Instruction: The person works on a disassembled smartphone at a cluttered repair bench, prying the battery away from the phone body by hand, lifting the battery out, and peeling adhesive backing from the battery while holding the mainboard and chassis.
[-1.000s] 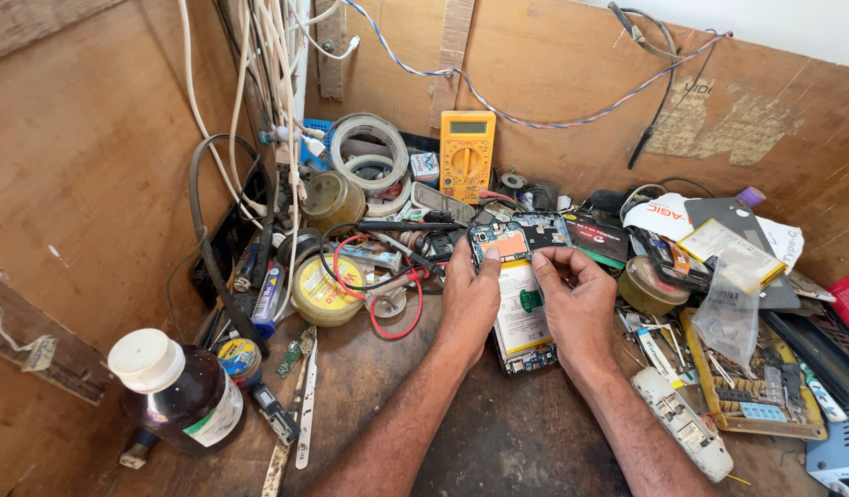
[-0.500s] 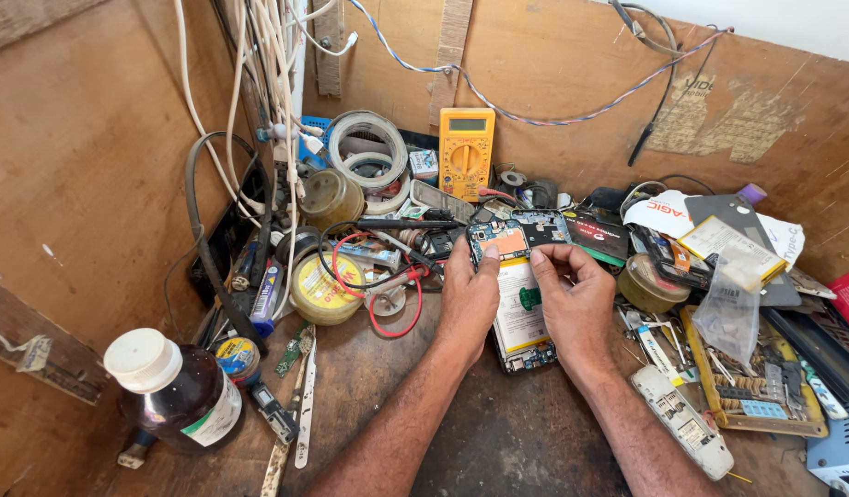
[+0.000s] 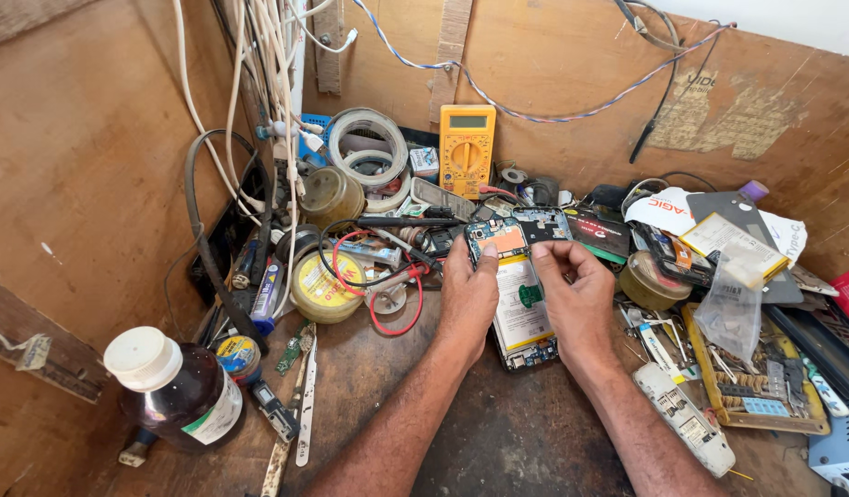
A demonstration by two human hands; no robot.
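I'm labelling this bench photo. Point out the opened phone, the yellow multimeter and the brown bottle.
opened phone (image 3: 519, 308), head view, on its battery.
yellow multimeter (image 3: 467, 156), head view, on its dial.
brown bottle (image 3: 180, 396), head view, on its glass body.

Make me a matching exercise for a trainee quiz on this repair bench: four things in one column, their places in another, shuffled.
Things:
1. opened phone
2. yellow multimeter
3. brown glass bottle
4. clear plastic bag

Places:
A. near-left corner of the bench
B. leaning against the back wall
C. between the left hand and right hand
D. right of the hands, over a tray of parts

Pairs: 1-C, 2-B, 3-A, 4-D
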